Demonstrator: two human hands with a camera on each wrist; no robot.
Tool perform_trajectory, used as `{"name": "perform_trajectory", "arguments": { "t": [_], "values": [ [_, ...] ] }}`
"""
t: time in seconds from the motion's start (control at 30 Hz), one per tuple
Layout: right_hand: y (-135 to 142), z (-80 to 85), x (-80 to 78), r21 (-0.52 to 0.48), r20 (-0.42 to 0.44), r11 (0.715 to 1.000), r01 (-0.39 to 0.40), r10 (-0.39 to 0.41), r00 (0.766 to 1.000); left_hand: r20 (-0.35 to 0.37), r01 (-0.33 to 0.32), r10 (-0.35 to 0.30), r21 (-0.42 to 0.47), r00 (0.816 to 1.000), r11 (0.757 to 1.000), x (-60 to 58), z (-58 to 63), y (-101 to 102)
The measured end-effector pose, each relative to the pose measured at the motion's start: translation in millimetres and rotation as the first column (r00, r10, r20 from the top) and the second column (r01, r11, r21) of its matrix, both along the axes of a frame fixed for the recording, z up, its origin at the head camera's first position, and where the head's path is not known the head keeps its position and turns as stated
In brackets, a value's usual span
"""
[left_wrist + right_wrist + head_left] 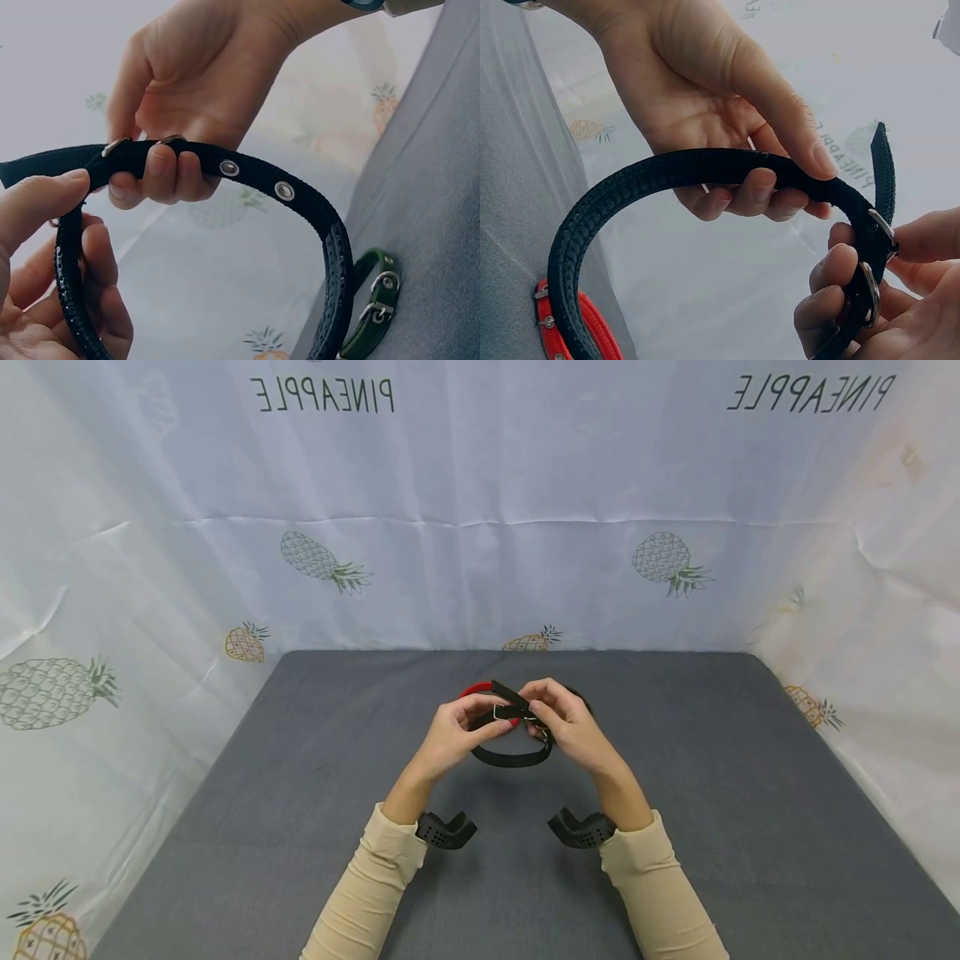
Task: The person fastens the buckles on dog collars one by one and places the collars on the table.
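A black dog collar (513,761) with metal eyelets is held up as a loop between both hands. My left hand (452,735) grips its band from the left, with the thumb laid along the strap in the left wrist view. My right hand (566,720) holds the collar beside its metal buckle (883,226), its fingers curled around that stretch. The strap's pointed tip (882,161) sticks out past the buckle. A second metal ring (871,294) lies near the right fingers.
Behind my left hand a red collar (552,328) lies on the grey tabletop (337,827). Beyond my right hand lies a green collar (384,307) with a silver buckle. A pale curtain (480,468) printed with pineapples encloses the table's back and sides.
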State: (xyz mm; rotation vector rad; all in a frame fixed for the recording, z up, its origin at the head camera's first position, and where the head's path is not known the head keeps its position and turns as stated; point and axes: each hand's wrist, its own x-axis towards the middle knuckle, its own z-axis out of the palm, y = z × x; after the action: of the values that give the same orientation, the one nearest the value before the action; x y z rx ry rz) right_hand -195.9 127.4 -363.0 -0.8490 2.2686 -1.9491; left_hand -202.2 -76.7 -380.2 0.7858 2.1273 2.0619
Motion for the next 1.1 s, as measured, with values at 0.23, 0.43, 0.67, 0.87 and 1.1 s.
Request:
{"name": "perform_trajectory", "arguments": {
  "t": [0.23,0.43,0.67,0.87,1.1],
  "values": [
    [-1.6,1.8,0.8,0.013,0.04,1.0,0.012,-0.013,0.999,-0.039,-0.037,0.037,0.002,0.999,0.999,0.7,0.2,0.4],
    [-0.8,3.4,0.3,0.027,0.084,1.0,0.008,-0.01,0.996,-0.097,-0.067,0.063,-0.032,0.993,0.997,0.4,-0.8,1.2],
    [-0.8,4.4,0.6,0.044,0.114,0.999,-0.024,0.019,0.993,-0.205,-0.074,0.046,-0.132,0.978,0.989,0.1,-4.7,2.6],
    [-1.2,5.3,2.1,0.048,0.115,0.999,-0.021,0.016,0.993,-0.246,-0.078,0.04,-0.148,0.968,0.986,-0.9,-6.7,2.1],
    [-2.2,4.6,1.8,0.041,0.121,0.999,-0.031,0.026,0.992,-0.28,-0.077,0.031,-0.154,0.959,0.985,-1.7,-7.6,0.8]
  ]
}}
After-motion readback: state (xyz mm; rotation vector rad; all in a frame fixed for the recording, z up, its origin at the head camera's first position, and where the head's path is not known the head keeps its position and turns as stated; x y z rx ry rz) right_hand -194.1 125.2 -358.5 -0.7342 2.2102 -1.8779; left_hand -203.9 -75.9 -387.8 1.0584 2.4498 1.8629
